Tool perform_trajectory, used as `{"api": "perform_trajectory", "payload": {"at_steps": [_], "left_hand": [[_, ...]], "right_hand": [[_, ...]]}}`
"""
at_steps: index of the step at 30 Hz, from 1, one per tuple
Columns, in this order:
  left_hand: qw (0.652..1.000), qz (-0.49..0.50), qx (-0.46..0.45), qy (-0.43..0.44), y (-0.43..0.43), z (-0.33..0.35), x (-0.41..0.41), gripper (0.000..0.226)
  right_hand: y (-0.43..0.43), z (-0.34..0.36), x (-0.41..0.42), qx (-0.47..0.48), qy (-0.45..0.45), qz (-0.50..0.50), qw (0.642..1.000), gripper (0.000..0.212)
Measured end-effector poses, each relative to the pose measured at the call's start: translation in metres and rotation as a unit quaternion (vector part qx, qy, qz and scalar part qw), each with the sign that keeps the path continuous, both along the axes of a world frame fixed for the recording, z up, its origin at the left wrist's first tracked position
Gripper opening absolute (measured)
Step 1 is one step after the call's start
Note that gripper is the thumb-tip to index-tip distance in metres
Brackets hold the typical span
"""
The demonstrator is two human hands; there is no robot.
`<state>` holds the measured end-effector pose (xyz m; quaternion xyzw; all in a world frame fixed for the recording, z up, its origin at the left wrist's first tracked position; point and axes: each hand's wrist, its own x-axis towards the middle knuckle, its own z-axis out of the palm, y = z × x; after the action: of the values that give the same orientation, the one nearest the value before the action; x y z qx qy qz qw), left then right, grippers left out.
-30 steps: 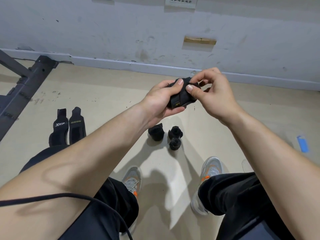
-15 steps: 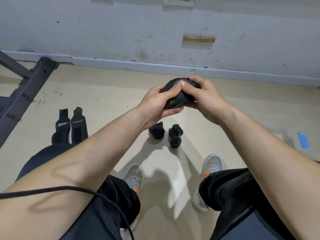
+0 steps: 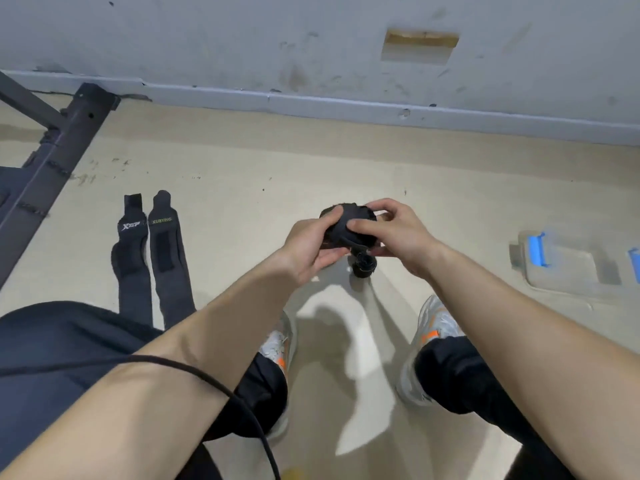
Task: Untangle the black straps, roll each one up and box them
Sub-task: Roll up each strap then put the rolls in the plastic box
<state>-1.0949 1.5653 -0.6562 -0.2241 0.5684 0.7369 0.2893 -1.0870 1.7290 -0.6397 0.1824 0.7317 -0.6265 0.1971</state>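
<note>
You are at the rolling step. Your left hand (image 3: 310,249) and right hand (image 3: 393,233) both have their grip closed round one black strap roll (image 3: 346,220), held above the floor (image 3: 242,174) ahead of your knees. In my judgement the next move calls for fastening the loose end so the roll cannot spring open, then carrying it to the clear box (image 3: 568,271) on the floor at your right. One finished roll (image 3: 363,266) lies just below your hands; any others are hidden behind them. Two flat straps (image 3: 166,258) lie unrolled at your left, their lower ends covered by your leg. The box is cut off at the edge; its contents cannot be made out.
</note>
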Motion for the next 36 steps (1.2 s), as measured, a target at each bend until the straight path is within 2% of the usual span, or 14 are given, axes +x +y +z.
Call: {"api": "perform_trajectory", "payload": {"at_steps": [3, 5, 6, 9, 16, 20, 26, 29, 31, 34, 36], "left_hand": [[0.992, 0.097, -0.053, -0.066, 0.001, -0.06, 0.005, 0.04], [0.982, 0.142, -0.08, -0.1, 0.0, -0.103, 0.008, 0.049], [0.978, 0.145, -0.094, -0.116, -0.002, -0.123, 0.009, 0.046], [0.973, 0.109, -0.13, -0.158, -0.01, -0.166, 0.009, 0.025], [0.97, 0.053, -0.169, -0.165, -0.018, -0.229, -0.01, 0.03], [0.97, 0.074, -0.157, -0.17, -0.011, -0.246, -0.02, 0.03], [0.975, 0.105, -0.095, -0.171, -0.006, -0.252, -0.023, 0.027], [0.978, 0.084, -0.106, -0.159, -0.012, -0.245, -0.015, 0.014], [0.975, 0.061, -0.143, -0.16, -0.019, -0.239, -0.009, 0.017], [0.969, 0.056, -0.183, -0.156, -0.034, -0.225, -0.002, 0.025], [0.966, 0.069, -0.206, -0.143, -0.051, -0.217, 0.002, 0.025]], "right_hand": [[-0.023, -0.051, 0.004, 0.098, -0.032, -0.01, 0.995, 0.048], [-0.038, -0.089, 0.007, 0.126, -0.062, -0.026, 0.99, 0.049], [-0.045, -0.107, 0.008, 0.135, -0.076, -0.035, 0.987, 0.049], [-0.062, -0.161, 0.007, 0.136, -0.122, -0.061, 0.981, 0.05], [-0.08, -0.241, -0.011, 0.125, -0.178, -0.112, 0.97, 0.044], [-0.08, -0.257, -0.019, 0.139, -0.174, -0.127, 0.967, 0.042], [-0.079, -0.263, -0.013, 0.124, -0.184, -0.151, 0.963, 0.076], [-0.083, -0.253, -0.004, 0.129, -0.204, -0.137, 0.961, 0.058], [-0.089, -0.244, 0.005, 0.129, -0.208, -0.131, 0.961, 0.042], [-0.105, -0.234, 0.017, 0.114, -0.202, -0.088, 0.969, 0.048], [-0.119, -0.232, 0.021, 0.093, -0.204, -0.037, 0.974, 0.041]]}}
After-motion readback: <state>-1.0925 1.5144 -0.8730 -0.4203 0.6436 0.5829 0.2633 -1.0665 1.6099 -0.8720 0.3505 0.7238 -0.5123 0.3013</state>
